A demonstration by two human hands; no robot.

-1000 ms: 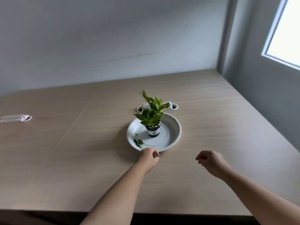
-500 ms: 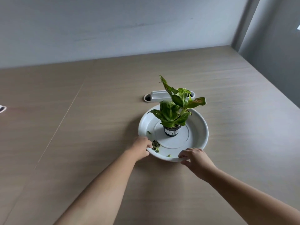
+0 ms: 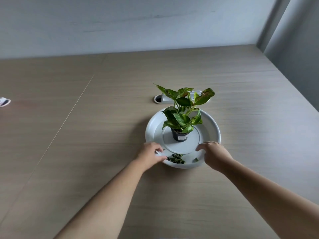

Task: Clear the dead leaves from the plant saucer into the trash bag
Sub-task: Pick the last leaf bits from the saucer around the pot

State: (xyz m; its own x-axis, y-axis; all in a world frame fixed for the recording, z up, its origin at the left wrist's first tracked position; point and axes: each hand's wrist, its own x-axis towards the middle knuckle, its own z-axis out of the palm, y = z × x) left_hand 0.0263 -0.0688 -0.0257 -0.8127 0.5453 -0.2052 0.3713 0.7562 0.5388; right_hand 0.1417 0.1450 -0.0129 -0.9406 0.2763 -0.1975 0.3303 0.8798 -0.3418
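Now both my hands grip the near rim of the saucer. Left hand: fingers curled and closed over the rim's near-left edge, thumb on top. Right hand: fingers bent, slightly spread, clamped on the near-right rim. Saucer is round, shallow, smooth pale plastic, resting on a matte wood-grain table. Inside, near edge: a small clump of dead leaves, dark and shrivelled, plus one stray scrap. Centre: small dark pot holding a glossy green plant. Beyond, a white cable port set in the table.
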